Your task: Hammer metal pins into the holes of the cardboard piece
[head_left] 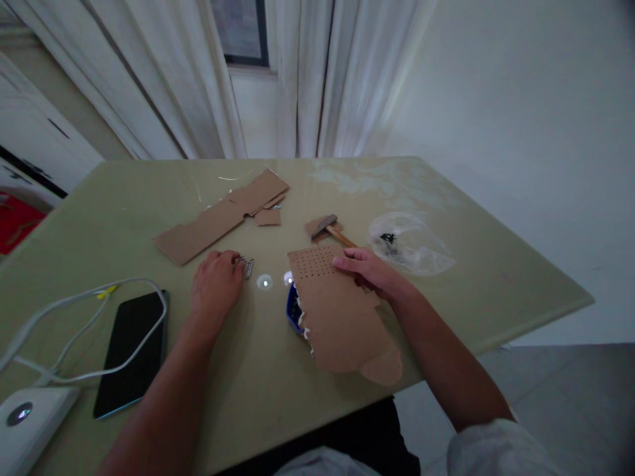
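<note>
Your right fingers (348,263) pinch the perforated cardboard (342,317), likely steadying it; your left fingers (229,256) are at metal fasteners (249,268), grip unclear.

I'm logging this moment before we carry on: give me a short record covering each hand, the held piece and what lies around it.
Left hand: on the table, fingertips at small metal pieces; grip unclear
Right hand: holding the cardboard piece, thumb on top
Cardboard piece: rows of small holes near its far end
Blue container: partly hidden by the cardboard piece
Hammer: beyond the right hand
Plastic bag: right of the hammer, dark bits inside
</note>
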